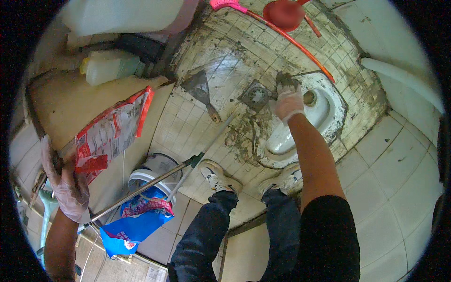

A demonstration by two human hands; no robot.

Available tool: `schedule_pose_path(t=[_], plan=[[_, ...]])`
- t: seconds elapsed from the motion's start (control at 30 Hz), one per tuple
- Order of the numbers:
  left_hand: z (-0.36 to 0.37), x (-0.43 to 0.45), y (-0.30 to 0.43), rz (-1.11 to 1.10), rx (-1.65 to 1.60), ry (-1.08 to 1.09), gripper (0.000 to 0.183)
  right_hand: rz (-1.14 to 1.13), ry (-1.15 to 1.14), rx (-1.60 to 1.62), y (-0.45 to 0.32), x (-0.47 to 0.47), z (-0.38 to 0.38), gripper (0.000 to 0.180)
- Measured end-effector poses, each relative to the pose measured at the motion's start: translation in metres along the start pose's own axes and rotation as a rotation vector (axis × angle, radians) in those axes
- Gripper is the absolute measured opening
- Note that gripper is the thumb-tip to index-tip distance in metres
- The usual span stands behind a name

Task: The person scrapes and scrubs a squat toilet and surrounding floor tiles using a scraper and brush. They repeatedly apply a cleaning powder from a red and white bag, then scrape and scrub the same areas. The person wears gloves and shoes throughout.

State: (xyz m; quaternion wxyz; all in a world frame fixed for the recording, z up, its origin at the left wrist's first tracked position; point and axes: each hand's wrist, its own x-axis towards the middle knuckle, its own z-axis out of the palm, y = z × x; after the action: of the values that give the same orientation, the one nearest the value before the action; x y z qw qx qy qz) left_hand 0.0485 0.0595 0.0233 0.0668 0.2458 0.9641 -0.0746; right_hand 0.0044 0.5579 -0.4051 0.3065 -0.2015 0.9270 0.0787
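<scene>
My right hand (pixel 290 102), in a clear disposable glove, reaches down to the left rim of a white ceramic squat toilet (pixel 319 120). Its fingers press a dark, dirty wad (pixel 286 78), perhaps a scouring pad, against the grimy edge. Just left of it lies a square metal floor drain (pixel 257 95). A wide-bladed scraper (pixel 201 88) rests flat on the tiles. My left hand (pixel 70 192), also gloved, is at the edge of a tan board (pixel 67 105), beside a red-and-white plastic packet (pixel 116 128); whether it grips either is unclear.
A pink-headed brush with an orange handle (pixel 289 37) and a red plunger (pixel 283 14) lie beyond the toilet. A white bucket (pixel 155 172) holds a blue packet (pixel 137 229); a metal pole (pixel 141 188) crosses it. A translucent bottle (pixel 109 67) lies at upper left. A pipe (pixel 401 75) runs along the right wall.
</scene>
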Motion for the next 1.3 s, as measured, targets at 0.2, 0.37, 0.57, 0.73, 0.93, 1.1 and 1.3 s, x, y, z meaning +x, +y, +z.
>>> schedule_pose_path(t=[0.2, 0.37, 0.57, 0.73, 0.93, 1.1, 1.3], plan=[[0.003, -0.002, 0.002, -0.052, 0.030, 0.000, 0.034, 0.078, -0.064, 0.067, -0.004, 0.000, 0.014, 0.081], [0.004, 0.001, 0.002, -0.056, -0.072, 0.042, 0.040, 0.092, -0.055, 0.125, -0.015, -0.022, 0.026, 0.079], [0.001, 0.009, 0.007, -0.030, -0.013, 0.036, 0.041, 0.252, 0.254, 0.871, -0.010, -0.064, 0.056, 0.069], [-0.002, 0.013, 0.008, 0.005, -0.013, 0.051, 0.038, 0.445, 0.281, 1.363, 0.015, -0.045, 0.063, 0.041], [0.002, 0.005, 0.003, -0.027, -0.038, 0.020, 0.036, 0.278, 0.344, 0.894, 0.034, 0.007, 0.027, 0.050], [0.004, 0.001, 0.003, -0.016, -0.119, 0.027, 0.036, 0.060, -0.010, 0.179, 0.019, 0.032, 0.025, 0.045], [0.005, 0.006, 0.002, 0.013, -0.014, 0.066, 0.033, -0.011, -0.050, 0.024, 0.005, 0.020, 0.028, 0.031]])
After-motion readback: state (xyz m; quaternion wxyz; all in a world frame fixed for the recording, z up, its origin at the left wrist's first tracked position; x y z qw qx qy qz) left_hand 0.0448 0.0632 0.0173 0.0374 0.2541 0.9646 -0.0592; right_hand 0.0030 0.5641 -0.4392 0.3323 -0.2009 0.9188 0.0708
